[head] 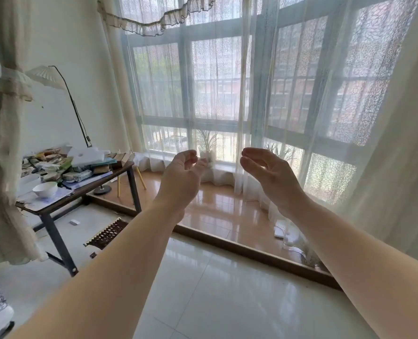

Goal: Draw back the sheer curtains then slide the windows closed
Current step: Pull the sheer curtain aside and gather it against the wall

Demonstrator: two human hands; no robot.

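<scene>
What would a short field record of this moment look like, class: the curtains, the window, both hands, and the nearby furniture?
curtains: white patterned sheer curtains hang drawn across the window, not yet pulled back
window: grey-framed multi-pane window shows only through the fabric; open or closed cannot be told
left hand: raised, fingers loosely curled, holding nothing
right hand: raised, fingers relaxed, holding nothing
table: dark metal-legged table at left, cluttered, with a white bowl

Both forearms bare, sleeveless as far as visible; no rings apparent.
</scene>
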